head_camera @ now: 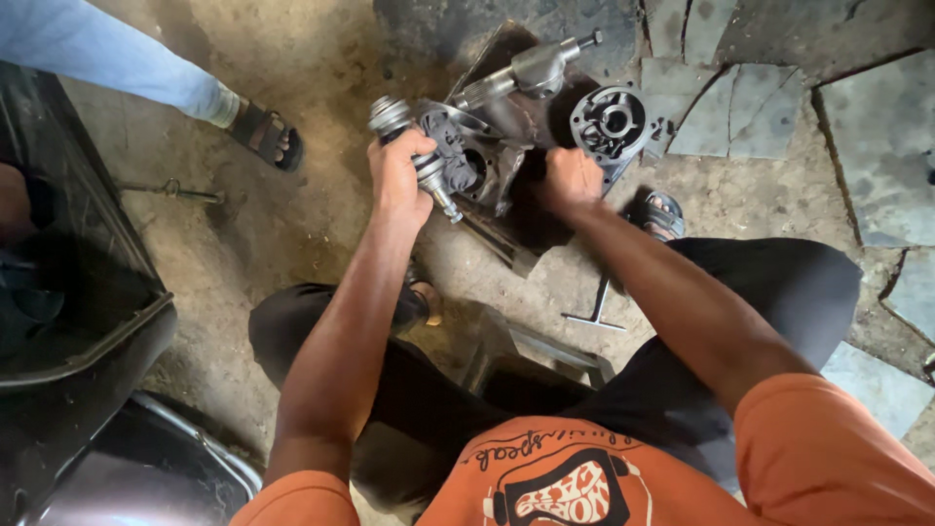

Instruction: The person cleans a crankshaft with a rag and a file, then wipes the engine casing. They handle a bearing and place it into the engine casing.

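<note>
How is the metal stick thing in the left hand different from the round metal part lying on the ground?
The shaft is long and thin with a knob on its end; the round cover is flat and wide with a hole in the middle. The left hand grips the shaft, while the cover lies untouched on the floor. Both are greasy grey metal.

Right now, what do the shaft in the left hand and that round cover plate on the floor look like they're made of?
The shaft in the left hand looks like bare machined steel: grey, with bright ridged rings along it. The round cover plate looks like cast metal, maybe aluminium or iron: dull grey, rough, greasy, with moulded holes. The right hand grips the dark housing, seemingly cast metal too.
</note>
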